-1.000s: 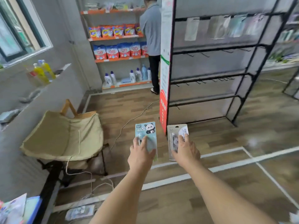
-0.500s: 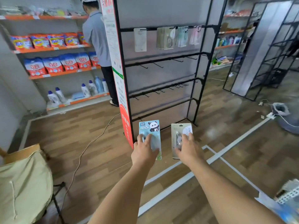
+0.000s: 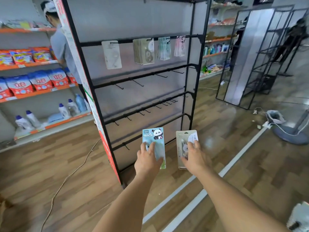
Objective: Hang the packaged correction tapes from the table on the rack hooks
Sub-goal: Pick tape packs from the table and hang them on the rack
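The left hand [image 3: 148, 162] holds a blue panda pack [image 3: 154, 143] tight. The right hand [image 3: 194, 158] holds a tan pack [image 3: 183, 143] tight. Both packs are up in front of the black rack [image 3: 190, 91].

Likely a shop: stocked shelves [image 3: 38, 91], hook rack [image 3: 142, 76].

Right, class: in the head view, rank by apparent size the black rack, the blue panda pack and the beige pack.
1. black rack, far the largest.
2. blue panda pack and beige pack: near-equal, so unranked.
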Tool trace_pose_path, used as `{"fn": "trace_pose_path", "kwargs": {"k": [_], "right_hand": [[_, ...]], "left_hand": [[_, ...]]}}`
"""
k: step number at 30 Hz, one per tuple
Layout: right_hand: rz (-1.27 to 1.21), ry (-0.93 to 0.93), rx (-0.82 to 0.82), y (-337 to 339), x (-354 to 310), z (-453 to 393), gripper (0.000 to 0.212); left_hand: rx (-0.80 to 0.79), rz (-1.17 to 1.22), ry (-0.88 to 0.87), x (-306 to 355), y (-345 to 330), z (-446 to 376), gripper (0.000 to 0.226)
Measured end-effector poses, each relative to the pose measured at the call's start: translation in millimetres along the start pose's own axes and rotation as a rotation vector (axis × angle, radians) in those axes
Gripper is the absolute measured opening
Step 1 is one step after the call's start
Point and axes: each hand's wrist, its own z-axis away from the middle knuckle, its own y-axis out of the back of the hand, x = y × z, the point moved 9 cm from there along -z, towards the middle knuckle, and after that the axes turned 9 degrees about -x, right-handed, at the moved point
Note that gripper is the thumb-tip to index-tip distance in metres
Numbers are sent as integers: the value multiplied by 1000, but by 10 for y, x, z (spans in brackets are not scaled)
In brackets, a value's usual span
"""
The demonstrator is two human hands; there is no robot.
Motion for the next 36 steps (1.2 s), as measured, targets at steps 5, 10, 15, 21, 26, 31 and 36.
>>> {"fn": "trace_pose_path", "kwargs": {"k": [5,10,15,21,26,31,36], "right_hand": [[-1,13,23,297,252,-686,53],[5,36,26,473,388,-1305,51],[-23,43,43,653,437,-2059,50],[0,65,103,1034,266,-2923,52],[-23,112,159,1338,114,-3525,51],[-41,165,208,1530,30,-4017,52],[-2,264,219,1744,-67,-4403,60]], "left_hand": [[21,2,-5,404,-1,-607,64],[24,15,-7,673,-42,-1222,63],[50,15,-5,876,17,-1932,64],[130,30,-15,1013,398,-2828,63],[188,35,-9,1098,715,-3434,61],[215,11,4,1210,864,-3839,61],[287,20,58,1299,999,-4121,61]]}}
